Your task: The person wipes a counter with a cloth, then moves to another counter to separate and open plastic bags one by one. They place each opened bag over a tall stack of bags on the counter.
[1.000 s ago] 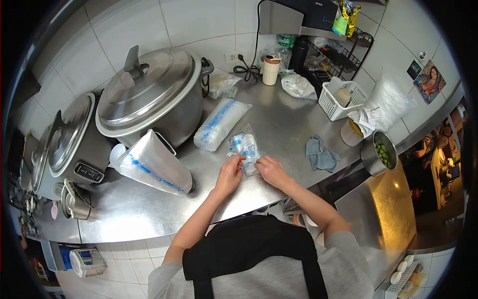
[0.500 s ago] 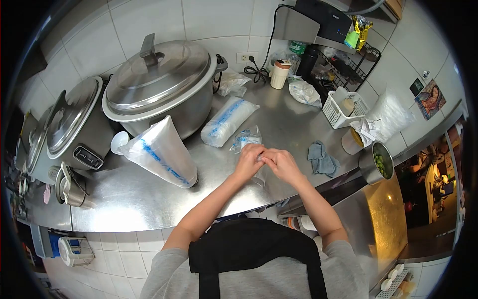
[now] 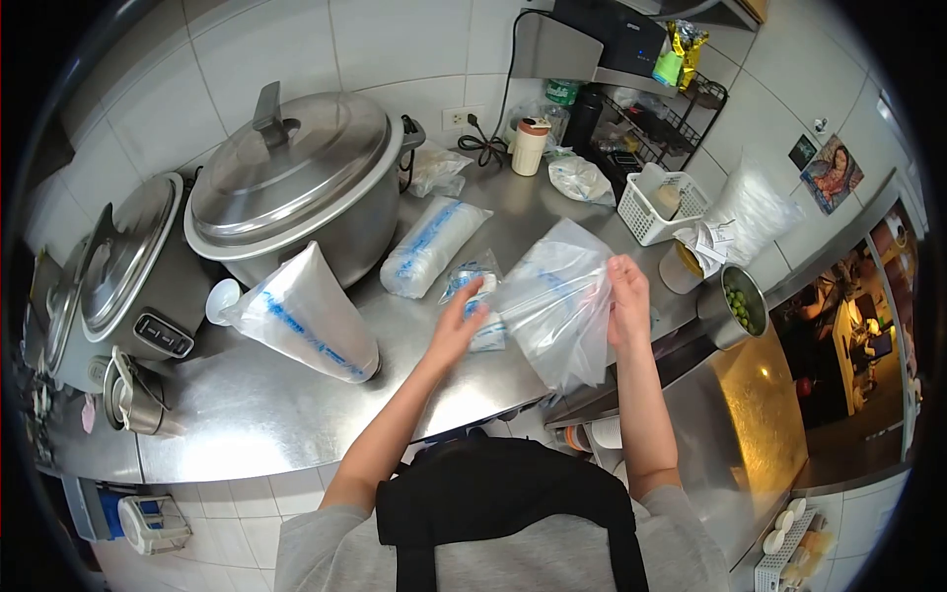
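Observation:
A thin clear plastic bag (image 3: 557, 306) with blue print hangs spread out over the counter's front part. My right hand (image 3: 628, 298) pinches its right edge. Just off the bag's left edge is my left hand (image 3: 457, 324), its thumb and fingers apart with nothing visibly between them. Behind and beside that hand lies a small blue-printed plastic packet (image 3: 485, 335), partly covered. Farther back rests a rolled pack of plastic bags (image 3: 434, 247). To the left, a tall plastic bag sleeve (image 3: 311, 321) with blue lettering stands tilted on the steel counter.
A large lidded pot (image 3: 301, 187) and a rice cooker (image 3: 138, 271) stand at the left. At the right are a white basket (image 3: 661, 209), a jar (image 3: 681, 268) and a metal pot (image 3: 735, 311) of green fruit. A cream tumbler (image 3: 530, 148) stands at the back.
My hands, together at a small bunch of plastic before, have moved apart. The bag is now spread out from my right hand, and my left hand has opened on its left side.

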Tool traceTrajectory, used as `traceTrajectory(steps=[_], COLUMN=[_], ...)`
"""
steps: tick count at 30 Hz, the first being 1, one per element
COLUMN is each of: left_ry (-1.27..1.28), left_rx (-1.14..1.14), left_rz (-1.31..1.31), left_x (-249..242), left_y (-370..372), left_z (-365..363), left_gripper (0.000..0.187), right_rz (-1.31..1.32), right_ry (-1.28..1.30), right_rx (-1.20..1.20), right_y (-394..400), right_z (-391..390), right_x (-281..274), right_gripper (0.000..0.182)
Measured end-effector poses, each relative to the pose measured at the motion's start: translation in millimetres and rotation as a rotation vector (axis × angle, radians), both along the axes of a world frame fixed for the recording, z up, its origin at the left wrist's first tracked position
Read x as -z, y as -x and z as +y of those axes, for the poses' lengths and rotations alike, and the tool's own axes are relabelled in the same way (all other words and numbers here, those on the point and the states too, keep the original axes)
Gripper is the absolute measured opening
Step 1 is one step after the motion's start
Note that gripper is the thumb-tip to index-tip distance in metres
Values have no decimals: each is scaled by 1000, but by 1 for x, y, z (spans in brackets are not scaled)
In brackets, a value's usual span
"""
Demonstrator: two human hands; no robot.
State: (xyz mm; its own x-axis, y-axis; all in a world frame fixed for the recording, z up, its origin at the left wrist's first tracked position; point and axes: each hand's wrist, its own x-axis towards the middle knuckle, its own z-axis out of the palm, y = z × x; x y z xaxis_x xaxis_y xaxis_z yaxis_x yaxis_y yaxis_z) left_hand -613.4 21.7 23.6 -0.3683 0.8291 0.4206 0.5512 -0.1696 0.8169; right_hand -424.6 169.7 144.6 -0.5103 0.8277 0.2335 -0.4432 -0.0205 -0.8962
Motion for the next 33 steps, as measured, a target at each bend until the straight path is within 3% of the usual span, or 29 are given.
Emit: traceTrajectory(steps=[2, 3, 5, 6, 9, 11, 12, 13, 15, 17, 19, 21, 24, 28, 31, 33], left_ry=[-236, -243, -82, -87, 26, 109, 106, 41, -105, -198, -251, -309, -357, -368, -417, -464], left_rx=[137, 113, 67, 38, -69, -50, -75, -219, -475, -611, -766, -810, -881, -968, -986, -980], left_rz=[-918, -919, -311, -311, -283, -455, -461, -586, -732, -746, -818, -886, -954, -1050, -1141, -1210], left_x=[-58, -76, -99, -99, -90, -67, -60, -54, -50, -47, -39, -34, -32, -21, -3, 5], left_y=[-3, -5, -14, -23, -37, -26, -23, -20, -16, -13, -11, -13, -20, -22, -18, -16], left_z=[-25, -33, -40, -39, -48, -59, -71, -86, -118, -151, -179, -200, -223, -244, -259, -269], left_gripper=[70, 70, 80, 80, 65, 38, 38, 25, 19, 18, 19, 18, 17, 18, 19, 21], right_rz=[-161, -252, -289, -320, -417, -442, -470, -471, -350, -323, -306, -455, -509, -444, -371, -332], right_ry=[18, 18, -85, -193, -174, -206, -222, -224, 170, 266, 365, -1, -162, -212, -15, -532], right_rx=[-220, -357, -521, -660, -883, -837, -760, -788, -1018, -1159, -1294, -1206, -1235, -1395, -1450, -1264], right_y=[11, 18, 43, 54, 79, 88, 89, 90, 91, 92, 99, 108, 128, 145, 150, 148], right_z=[-15, -23, -34, -39, -56, -61, -63, -65, -71, -78, -95, -119, -139, -160, -175, -192], right_x=[-2, -4, 13, 18, 16, 9, 8, 9, 14, 60, 71, 76, 76, 82, 82, 78], right_gripper=[13, 14, 13, 14, 18, 20, 22, 22, 27, 29, 31, 28, 21, 19, 23, 20])
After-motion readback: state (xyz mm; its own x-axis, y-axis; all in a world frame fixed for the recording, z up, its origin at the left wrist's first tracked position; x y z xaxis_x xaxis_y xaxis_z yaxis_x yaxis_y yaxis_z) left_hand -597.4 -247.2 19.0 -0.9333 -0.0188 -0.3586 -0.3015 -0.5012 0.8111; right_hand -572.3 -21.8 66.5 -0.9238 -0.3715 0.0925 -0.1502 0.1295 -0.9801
